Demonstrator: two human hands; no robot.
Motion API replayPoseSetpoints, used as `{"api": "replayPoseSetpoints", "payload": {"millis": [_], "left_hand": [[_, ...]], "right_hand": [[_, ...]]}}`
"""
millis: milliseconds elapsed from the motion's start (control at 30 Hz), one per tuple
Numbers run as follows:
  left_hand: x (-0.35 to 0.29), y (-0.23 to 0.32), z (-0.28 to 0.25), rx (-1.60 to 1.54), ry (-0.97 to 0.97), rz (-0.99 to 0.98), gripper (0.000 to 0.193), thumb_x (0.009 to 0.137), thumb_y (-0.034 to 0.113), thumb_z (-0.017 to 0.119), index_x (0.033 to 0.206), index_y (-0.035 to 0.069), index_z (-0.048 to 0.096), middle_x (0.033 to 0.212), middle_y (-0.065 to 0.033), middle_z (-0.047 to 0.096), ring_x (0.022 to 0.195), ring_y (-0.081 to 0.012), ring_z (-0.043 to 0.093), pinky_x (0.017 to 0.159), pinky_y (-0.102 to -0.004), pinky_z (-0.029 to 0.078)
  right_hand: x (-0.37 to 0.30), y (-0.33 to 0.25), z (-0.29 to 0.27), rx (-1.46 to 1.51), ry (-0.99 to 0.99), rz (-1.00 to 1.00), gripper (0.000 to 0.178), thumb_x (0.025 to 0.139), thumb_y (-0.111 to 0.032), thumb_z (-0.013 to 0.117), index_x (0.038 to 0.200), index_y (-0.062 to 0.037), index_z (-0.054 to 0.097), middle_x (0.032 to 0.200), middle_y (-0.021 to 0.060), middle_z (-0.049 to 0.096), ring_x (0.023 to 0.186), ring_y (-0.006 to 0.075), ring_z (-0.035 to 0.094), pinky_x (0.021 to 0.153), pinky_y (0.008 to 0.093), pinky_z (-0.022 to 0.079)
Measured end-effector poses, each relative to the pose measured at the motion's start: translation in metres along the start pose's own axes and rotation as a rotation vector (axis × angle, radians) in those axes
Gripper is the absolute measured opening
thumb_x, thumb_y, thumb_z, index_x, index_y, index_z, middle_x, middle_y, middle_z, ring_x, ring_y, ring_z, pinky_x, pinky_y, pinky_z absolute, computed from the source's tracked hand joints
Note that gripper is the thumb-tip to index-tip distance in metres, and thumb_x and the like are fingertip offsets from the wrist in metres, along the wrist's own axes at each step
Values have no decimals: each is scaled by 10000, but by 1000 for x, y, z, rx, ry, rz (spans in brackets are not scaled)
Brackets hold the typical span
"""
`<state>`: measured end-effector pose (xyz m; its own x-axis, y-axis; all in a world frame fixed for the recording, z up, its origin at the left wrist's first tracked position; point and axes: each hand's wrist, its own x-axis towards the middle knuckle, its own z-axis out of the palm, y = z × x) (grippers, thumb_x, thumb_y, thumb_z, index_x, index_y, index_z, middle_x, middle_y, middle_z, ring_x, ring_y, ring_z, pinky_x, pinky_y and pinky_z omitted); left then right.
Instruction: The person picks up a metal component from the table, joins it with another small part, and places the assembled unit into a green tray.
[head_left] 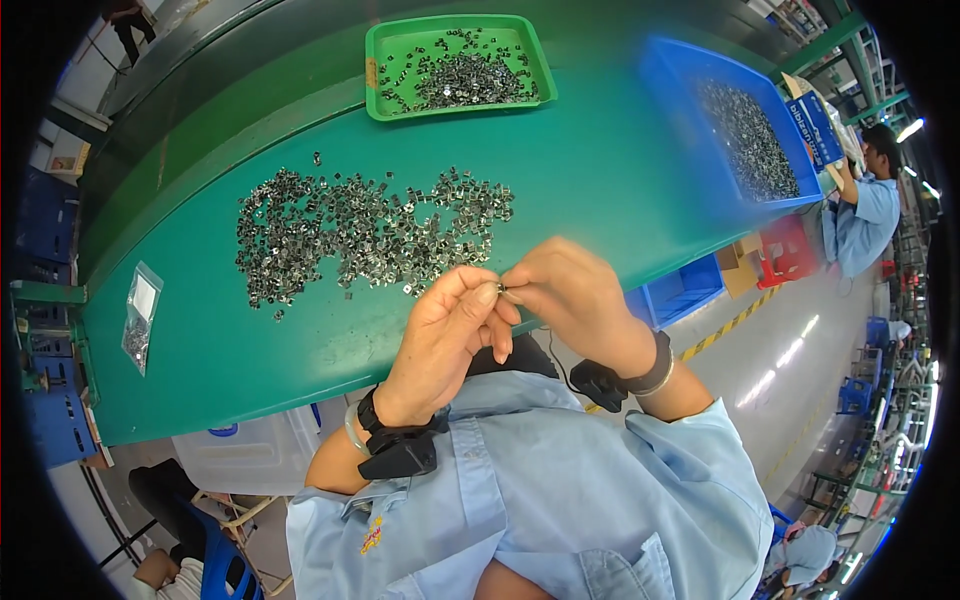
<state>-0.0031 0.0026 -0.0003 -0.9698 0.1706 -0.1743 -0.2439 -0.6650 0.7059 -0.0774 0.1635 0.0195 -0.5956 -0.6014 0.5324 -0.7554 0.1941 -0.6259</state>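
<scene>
My left hand (455, 325) pinches a small metal part (500, 288) between thumb and forefinger, close to the table's front edge. Fingertips of my right hand (575, 295) meet the same part from the other side; that hand is slightly blurred. The part is too small to make out its exact shape. Just beyond my hands, a wide spread of small shiny metal parts (370, 230) lies loose on the green tabletop (590, 150).
At the back stands a green tray (545, 75) holding more small parts. A large blue bin (690, 120) at the right holds many more. A clear plastic bag (142, 315) lies at the left. A co-worker (870, 205) is beyond the bin. A blue crate (680, 290) sits below the table edge.
</scene>
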Motion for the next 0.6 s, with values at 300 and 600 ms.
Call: {"api": "replayPoseSetpoints", "payload": {"millis": [300,600], "left_hand": [[-6,2,-1,10,-14,40,163,953,191,487,1001,35,490,797,-97,603,602,-160,573,535,-281,478],[-8,-3,-4,-195,-143,19,162,916,192,562,898,56,476,718,-78,594,557,-156,552,503,-276,446]], "right_hand": [[-4,-9,7,62,26,31,198,708,14,700,880,-37,616,816,71,617,730,225,588,611,311,473],[-10,-22,7,193,11,101,196,753,0,676,932,-34,602,840,68,623,753,210,603,618,297,496]]}}
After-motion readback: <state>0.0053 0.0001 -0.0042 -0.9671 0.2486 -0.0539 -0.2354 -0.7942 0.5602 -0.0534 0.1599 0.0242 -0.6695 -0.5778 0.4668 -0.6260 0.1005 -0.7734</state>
